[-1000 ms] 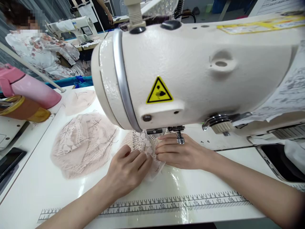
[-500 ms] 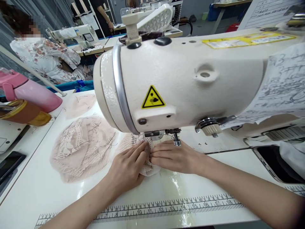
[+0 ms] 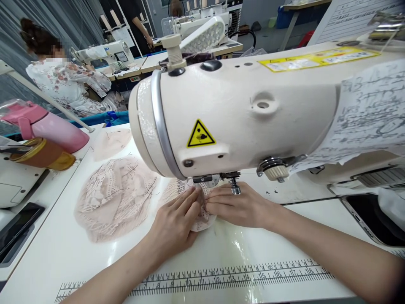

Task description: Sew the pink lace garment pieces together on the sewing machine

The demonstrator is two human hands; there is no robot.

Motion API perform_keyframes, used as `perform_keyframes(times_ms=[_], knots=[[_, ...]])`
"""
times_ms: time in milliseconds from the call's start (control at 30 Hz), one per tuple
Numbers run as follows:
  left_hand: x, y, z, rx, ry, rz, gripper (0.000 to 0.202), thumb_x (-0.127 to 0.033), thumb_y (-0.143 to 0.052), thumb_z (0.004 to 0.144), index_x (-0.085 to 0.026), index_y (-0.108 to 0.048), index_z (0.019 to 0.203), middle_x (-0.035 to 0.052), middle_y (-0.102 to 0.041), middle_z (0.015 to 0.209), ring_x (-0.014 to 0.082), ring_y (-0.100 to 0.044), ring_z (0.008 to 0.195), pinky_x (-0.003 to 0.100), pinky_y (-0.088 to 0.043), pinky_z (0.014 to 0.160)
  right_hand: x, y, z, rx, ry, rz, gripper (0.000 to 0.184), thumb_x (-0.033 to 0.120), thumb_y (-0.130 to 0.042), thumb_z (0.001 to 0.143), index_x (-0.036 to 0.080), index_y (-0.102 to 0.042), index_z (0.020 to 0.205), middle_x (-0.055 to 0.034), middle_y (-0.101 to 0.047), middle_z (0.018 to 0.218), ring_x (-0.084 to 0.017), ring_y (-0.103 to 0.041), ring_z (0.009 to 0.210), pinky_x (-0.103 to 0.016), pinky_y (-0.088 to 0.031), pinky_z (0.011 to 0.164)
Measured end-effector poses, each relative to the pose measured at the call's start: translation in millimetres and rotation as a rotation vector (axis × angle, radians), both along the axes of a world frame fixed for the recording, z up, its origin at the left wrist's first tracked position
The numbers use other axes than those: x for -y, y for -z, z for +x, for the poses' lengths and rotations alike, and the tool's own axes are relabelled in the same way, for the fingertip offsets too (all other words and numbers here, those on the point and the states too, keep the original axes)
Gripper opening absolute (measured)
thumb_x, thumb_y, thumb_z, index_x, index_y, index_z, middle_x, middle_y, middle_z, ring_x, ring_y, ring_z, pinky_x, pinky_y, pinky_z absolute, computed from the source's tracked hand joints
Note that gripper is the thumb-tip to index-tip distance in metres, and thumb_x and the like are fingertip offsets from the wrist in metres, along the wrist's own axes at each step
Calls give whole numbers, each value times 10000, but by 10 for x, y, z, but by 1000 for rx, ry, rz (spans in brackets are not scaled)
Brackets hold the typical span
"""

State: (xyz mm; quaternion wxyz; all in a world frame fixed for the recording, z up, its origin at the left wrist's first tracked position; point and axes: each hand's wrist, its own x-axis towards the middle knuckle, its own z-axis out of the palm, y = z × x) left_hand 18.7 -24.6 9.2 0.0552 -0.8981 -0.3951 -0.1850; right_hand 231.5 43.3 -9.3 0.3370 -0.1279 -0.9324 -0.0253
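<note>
Below the head of a cream sewing machine (image 3: 234, 114), both hands are on a pale pink piece of lace fabric (image 3: 205, 221). My left hand (image 3: 177, 217) presses the fabric from the left, its fingers together and pointing toward the needle area. From the right, my right hand (image 3: 238, 204) has its fingers closed at the lace edge. The machine head hides the needle, and the thumbs are mostly out of sight. Left of my hands lies a heap of pale pink lace pieces (image 3: 115, 198) with dark loose threads. A smaller pink piece (image 3: 112, 143) lies behind it.
A printed ruler (image 3: 202, 280) runs along the table's front. A pink bottle (image 3: 60, 128), a brown cup (image 3: 44, 152) and a phone (image 3: 19, 230) are at left; another phone (image 3: 376, 217) is at right. A person (image 3: 68, 80) sits at another machine behind.
The whole view has shifted slightly, so most things appear a little further right. Both hands stay on the lace fabric under the machine head, with little change in their grip.
</note>
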Motion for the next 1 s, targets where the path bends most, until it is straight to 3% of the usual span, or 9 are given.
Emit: perform_keyframes(times_ms=[367,567,767,1000], knots=[[-22,13,48,3,13,-20,257,-148,-470,834,-121,-563,1072,169,-608,1281,266,-518,1259,403,-527,981,-70,-58,96,59,44,-40,205,154,-484,897,216,-630,1027,4,-681,785,-126,-624,756,-255,-519,678],[-35,8,30,-8,9,-8,321,-104,-452,814,-105,-566,1114,163,-610,1280,254,-541,1238,385,-526,985,-66,-68,76,64,40,-14,176,146,-492,890,212,-630,977,2,-683,798,-123,-620,748,-257,-508,673],[-44,2,-65,26,-24,19,291,-38,-448,734,-125,-594,970,161,-645,1223,259,-614,1146,382,-576,902,9,48,-39,51,21,71,159,98,-532,873,216,-627,924,44,-691,889,-88,-611,807,-245,-506,723],[-93,-12,-104,-10,-71,40,373,-1,-414,652,-120,-598,954,156,-657,1203,257,-644,1097,365,-606,835,24,167,-117,104,3,12,187,102,-522,884,210,-642,979,10,-697,955,-118,-627,897,-310,-536,854]])
